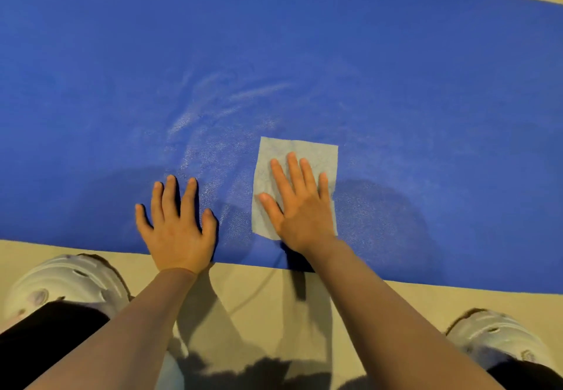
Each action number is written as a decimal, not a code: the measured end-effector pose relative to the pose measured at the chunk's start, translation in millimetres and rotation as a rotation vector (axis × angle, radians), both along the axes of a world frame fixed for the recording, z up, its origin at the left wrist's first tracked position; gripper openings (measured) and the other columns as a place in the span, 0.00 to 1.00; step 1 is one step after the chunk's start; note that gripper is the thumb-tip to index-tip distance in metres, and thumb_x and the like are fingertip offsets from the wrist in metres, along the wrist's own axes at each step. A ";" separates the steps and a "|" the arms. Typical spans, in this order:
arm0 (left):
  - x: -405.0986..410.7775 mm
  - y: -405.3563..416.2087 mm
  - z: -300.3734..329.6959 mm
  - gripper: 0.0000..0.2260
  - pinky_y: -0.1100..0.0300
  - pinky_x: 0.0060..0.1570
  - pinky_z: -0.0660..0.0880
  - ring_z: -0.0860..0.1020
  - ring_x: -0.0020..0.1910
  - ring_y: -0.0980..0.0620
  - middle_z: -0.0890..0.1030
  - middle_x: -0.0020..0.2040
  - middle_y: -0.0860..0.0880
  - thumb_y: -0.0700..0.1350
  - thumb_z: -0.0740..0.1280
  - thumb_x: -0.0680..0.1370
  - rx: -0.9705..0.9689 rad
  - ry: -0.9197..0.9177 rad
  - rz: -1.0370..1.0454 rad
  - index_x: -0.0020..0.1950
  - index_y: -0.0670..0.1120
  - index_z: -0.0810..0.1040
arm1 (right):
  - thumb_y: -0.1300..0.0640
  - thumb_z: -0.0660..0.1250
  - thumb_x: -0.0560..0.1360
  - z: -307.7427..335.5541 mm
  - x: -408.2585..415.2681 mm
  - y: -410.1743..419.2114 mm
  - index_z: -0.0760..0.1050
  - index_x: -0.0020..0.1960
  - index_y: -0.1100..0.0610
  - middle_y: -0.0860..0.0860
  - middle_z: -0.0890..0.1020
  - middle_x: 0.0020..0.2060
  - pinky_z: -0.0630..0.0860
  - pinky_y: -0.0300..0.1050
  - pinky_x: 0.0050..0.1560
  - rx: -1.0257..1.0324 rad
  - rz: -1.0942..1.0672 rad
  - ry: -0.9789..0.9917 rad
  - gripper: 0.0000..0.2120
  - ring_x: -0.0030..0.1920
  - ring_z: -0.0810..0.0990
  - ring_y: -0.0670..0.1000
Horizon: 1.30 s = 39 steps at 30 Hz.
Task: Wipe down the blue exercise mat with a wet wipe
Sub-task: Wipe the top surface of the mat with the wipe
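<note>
The blue exercise mat (pixel 396 69) lies flat across the floor and fills most of the view. A pale grey wet wipe (pixel 316 152) is spread flat on the mat near its front edge. My right hand (pixel 300 203) presses on the wipe with straight, spread fingers. My left hand (pixel 178 225) rests flat on the bare mat to the left of the wipe, its fingers spread, its wrist over the mat's front edge. Shiny wet streaks (pixel 231 100) mark the mat beyond and between both hands.
Beige floor (pixel 259 307) shows in front of the mat and at the far right corner. My two pale clogs (pixel 64 283) (pixel 499 334) stand on the floor to either side of my arms. A thin dark cord (pixel 262 286) crosses the floor.
</note>
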<state>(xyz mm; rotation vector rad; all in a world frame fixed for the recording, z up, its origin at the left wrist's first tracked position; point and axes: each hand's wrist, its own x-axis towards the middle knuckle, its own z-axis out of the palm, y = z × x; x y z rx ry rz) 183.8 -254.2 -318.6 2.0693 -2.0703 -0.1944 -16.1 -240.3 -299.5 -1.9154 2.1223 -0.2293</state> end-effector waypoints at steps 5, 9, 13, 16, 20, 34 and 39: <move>9.6 1.4 15.9 0.32 0.36 0.74 0.46 0.57 0.78 0.41 0.64 0.77 0.42 0.63 0.50 0.77 0.146 0.090 -0.099 0.75 0.48 0.69 | 0.30 0.61 0.72 27.7 -42.2 52.3 0.69 0.72 0.52 0.59 0.63 0.76 0.47 0.70 0.72 -0.070 0.310 0.131 0.37 0.77 0.57 0.61; 26.4 22.8 21.7 0.34 0.32 0.71 0.52 0.59 0.76 0.46 0.67 0.75 0.45 0.71 0.52 0.76 0.170 0.061 -0.502 0.74 0.52 0.69 | 0.33 0.79 0.56 14.7 -34.6 82.2 0.65 0.71 0.52 0.56 0.71 0.72 0.65 0.71 0.66 0.125 0.377 0.280 0.50 0.72 0.64 0.59; 37.7 21.1 24.0 0.37 0.31 0.67 0.61 0.65 0.74 0.42 0.71 0.73 0.43 0.69 0.69 0.69 0.155 -0.044 -0.644 0.73 0.54 0.66 | 0.40 0.82 0.56 29.2 -26.7 71.5 0.73 0.68 0.53 0.59 0.76 0.67 0.68 0.72 0.61 0.170 0.324 0.298 0.45 0.66 0.74 0.64; 38.6 12.1 34.1 0.44 0.32 0.61 0.68 0.75 0.66 0.36 0.77 0.67 0.41 0.61 0.80 0.62 0.114 -0.080 -0.718 0.73 0.51 0.65 | 0.50 0.84 0.56 49.1 -22.6 74.6 0.79 0.57 0.57 0.59 0.80 0.56 0.74 0.66 0.58 0.063 0.383 0.385 0.33 0.58 0.79 0.62; 37.3 7.4 51.7 0.31 0.33 0.55 0.74 0.79 0.61 0.36 0.80 0.63 0.41 0.58 0.74 0.71 0.019 -0.110 -0.767 0.69 0.53 0.67 | 0.45 0.81 0.62 76.7 -29.4 74.4 0.77 0.42 0.59 0.56 0.78 0.37 0.75 0.59 0.50 -0.050 0.439 0.472 0.21 0.38 0.77 0.58; 11.6 5.2 168.2 0.23 0.38 0.58 0.75 0.79 0.60 0.36 0.79 0.65 0.42 0.59 0.58 0.79 -0.151 -0.107 -0.812 0.72 0.52 0.68 | 0.52 0.74 0.72 236.6 -50.1 59.1 0.81 0.49 0.54 0.52 0.81 0.37 0.72 0.48 0.47 0.057 0.763 0.708 0.08 0.38 0.78 0.53; -48.6 51.6 169.4 0.22 0.40 0.55 0.77 0.80 0.59 0.37 0.81 0.63 0.44 0.58 0.64 0.77 0.022 -0.110 -0.930 0.68 0.52 0.78 | 0.54 0.72 0.73 237.8 -98.4 116.1 0.81 0.50 0.53 0.51 0.82 0.39 0.70 0.46 0.45 0.243 0.653 0.697 0.07 0.38 0.79 0.54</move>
